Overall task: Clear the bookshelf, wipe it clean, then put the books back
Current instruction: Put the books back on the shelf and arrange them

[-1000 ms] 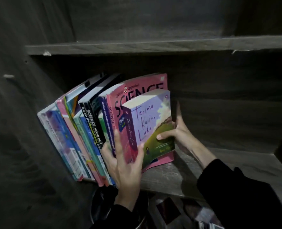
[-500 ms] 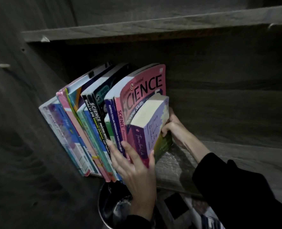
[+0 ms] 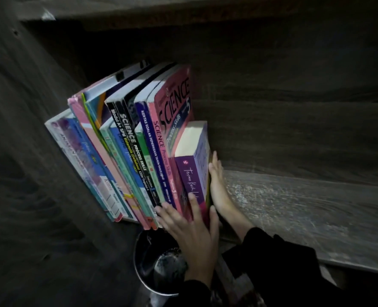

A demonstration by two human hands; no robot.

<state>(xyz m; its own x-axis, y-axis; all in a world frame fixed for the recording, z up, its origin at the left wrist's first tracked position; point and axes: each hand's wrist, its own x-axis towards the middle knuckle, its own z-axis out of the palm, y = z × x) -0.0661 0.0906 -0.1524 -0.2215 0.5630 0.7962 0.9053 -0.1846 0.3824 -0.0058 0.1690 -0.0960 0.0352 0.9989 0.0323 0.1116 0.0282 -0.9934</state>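
Right hand (image 3: 217,187) flat, fingers together, on purple novel (image 3: 191,173) cover — props leaning book row (image 3: 126,151); left hand (image 3: 190,231) spread, presses spines flush on shelf (image 3: 294,207).

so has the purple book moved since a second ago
Yes. Against the shelf board, the purple book has tipped left from a lean to upright, flush with the pink science book, spine facing out.
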